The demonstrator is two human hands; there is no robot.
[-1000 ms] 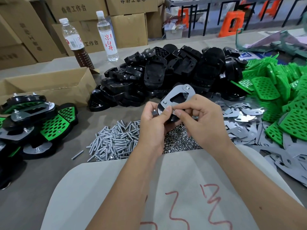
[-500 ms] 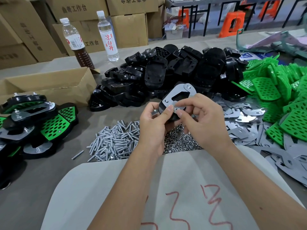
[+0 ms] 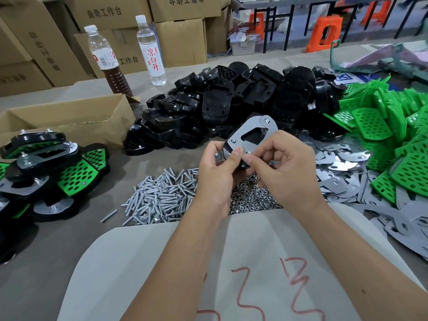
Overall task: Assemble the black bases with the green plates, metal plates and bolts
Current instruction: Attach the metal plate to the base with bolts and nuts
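Observation:
I hold a black base with a metal plate [image 3: 251, 133] on top, tilted up above the table's middle. My left hand [image 3: 216, 174] grips its near left edge, thumb on the plate. My right hand [image 3: 284, 167] pinches at a bolt hole on the plate's near edge; what sits between its fingertips is too small to tell. Two fasteners show in the plate's far and left corners. Below my hands lie a heap of bolts [image 3: 159, 196] and a heap of nuts [image 3: 251, 200]. Loose black bases [image 3: 231, 107], green plates [image 3: 398, 140] and metal plates [image 3: 342, 167] are piled behind and to the right.
Finished assemblies [image 3: 46, 172] are stacked at the left beside an open cardboard box [image 3: 69, 117]. Two bottles [image 3: 150, 49] stand behind, in front of stacked cartons. A grey-white sheet with red marks [image 3: 208, 262] covers the near table edge.
The held assembly has shifted slightly and tilted a little; my right fingers stay working at the plate's near edge. Both hands keep their grip.

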